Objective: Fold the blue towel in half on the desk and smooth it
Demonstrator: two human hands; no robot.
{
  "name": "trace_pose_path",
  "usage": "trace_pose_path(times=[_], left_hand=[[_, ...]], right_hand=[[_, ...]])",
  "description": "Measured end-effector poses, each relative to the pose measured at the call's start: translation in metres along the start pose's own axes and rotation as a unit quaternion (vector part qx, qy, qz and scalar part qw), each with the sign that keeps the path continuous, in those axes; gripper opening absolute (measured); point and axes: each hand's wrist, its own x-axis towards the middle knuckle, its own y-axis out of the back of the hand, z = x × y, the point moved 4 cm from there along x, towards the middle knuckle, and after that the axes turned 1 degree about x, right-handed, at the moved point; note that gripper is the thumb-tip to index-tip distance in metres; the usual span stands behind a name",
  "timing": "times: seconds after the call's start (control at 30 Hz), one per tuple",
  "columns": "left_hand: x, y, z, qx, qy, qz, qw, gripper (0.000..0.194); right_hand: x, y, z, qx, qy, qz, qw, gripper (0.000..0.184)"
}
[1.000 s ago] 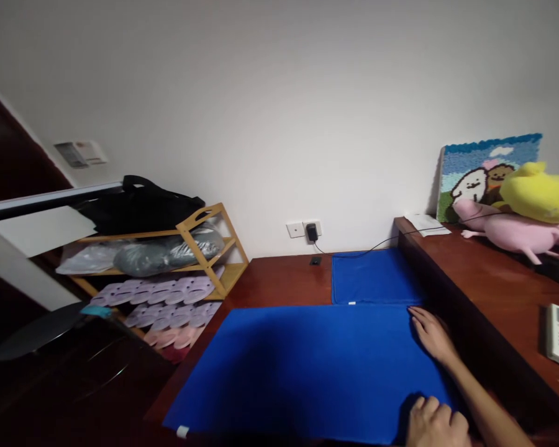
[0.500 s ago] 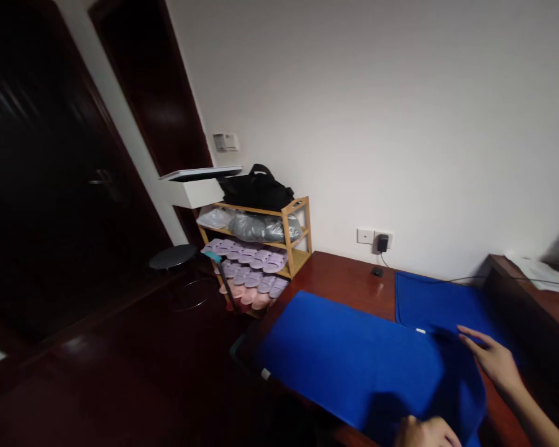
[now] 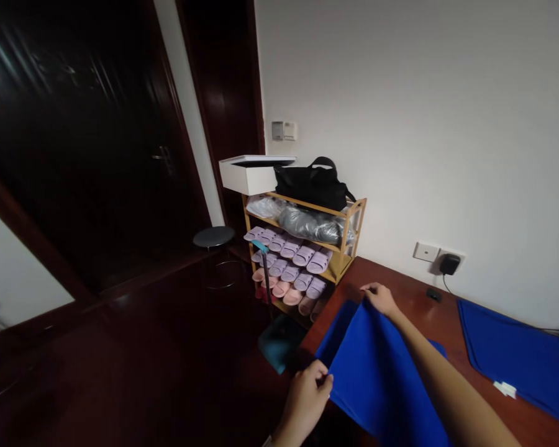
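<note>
A blue cloth [image 3: 377, 366] hangs raised at the near-left end of the brown wooden table [image 3: 386, 276], part of it lying on the tabletop. My left hand [image 3: 307, 394] pinches its near edge between thumb and fingers. Farther off, my right hand [image 3: 379, 299] grips a far corner, its fingertips pressed together. Between the two hands the cloth's edge is stretched, and its body sags in folds toward me. My right forearm covers some of it. A second blue cloth [image 3: 522, 354], folded flat with a white tag, lies on the table at the right.
Beyond the table stands a wooden rack [image 3: 347, 248] with lilac and pink slippers [image 3: 307, 254], bagged items, a black bag [image 3: 312, 184] and a white box [image 3: 249, 177]. A dustpan [image 3: 279, 341] and a round stool [image 3: 214, 237] are on the floor. A charger [image 3: 448, 264] is plugged into the wall.
The view has swung left. The cloth lay spread flat; its right end was lifted, and now both hands hold it folded over toward the table's left end.
</note>
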Motion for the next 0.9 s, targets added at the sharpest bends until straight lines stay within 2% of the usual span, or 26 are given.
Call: trace_pose_path(times=[0.07, 0.13, 0.27, 0.37, 0.5, 0.6, 0.73, 0.83, 0.9], left_hand=[[0.006, 0.01, -0.013, 0.077, -0.007, 0.025, 0.997, 0.013], [0.01, 0.015, -0.021, 0.135, -0.013, 0.043, 0.99, 0.016], [0.013, 0.015, -0.032, 0.175, 0.003, 0.049, 0.983, 0.017], [0.016, 0.01, -0.042, 0.129, 0.02, 0.051, 0.99, 0.015], [0.021, 0.006, -0.052, 0.012, 0.028, 0.072, 0.997, 0.014], [0.023, 0.008, -0.053, -0.025, 0.024, 0.095, 0.995, 0.011], [0.023, 0.012, -0.049, -0.023, 0.003, 0.106, 0.994, 0.01], [0.024, 0.015, -0.049, -0.028, 0.011, 0.101, 0.994, 0.01], [0.026, 0.018, -0.05, -0.032, 0.015, 0.101, 0.994, 0.011]], right_hand=[[0.011, -0.038, -0.002, -0.017, -0.001, -0.037, 0.999, 0.024], [0.014, -0.065, 0.002, -0.032, -0.001, -0.069, 0.997, 0.023], [0.014, -0.093, 0.018, -0.059, 0.003, -0.112, 0.992, 0.028], [0.014, -0.097, 0.03, -0.077, 0.006, -0.122, 0.99, 0.036], [0.014, -0.096, 0.04, -0.101, 0.024, -0.129, 0.986, 0.043], [0.011, -0.097, 0.041, -0.118, 0.033, -0.129, 0.984, 0.04], [0.006, -0.096, 0.038, -0.128, 0.037, -0.116, 0.984, 0.029], [0.004, -0.085, 0.029, -0.118, 0.044, -0.102, 0.987, 0.027], [0.002, -0.068, 0.02, -0.108, 0.054, -0.086, 0.989, 0.027]])
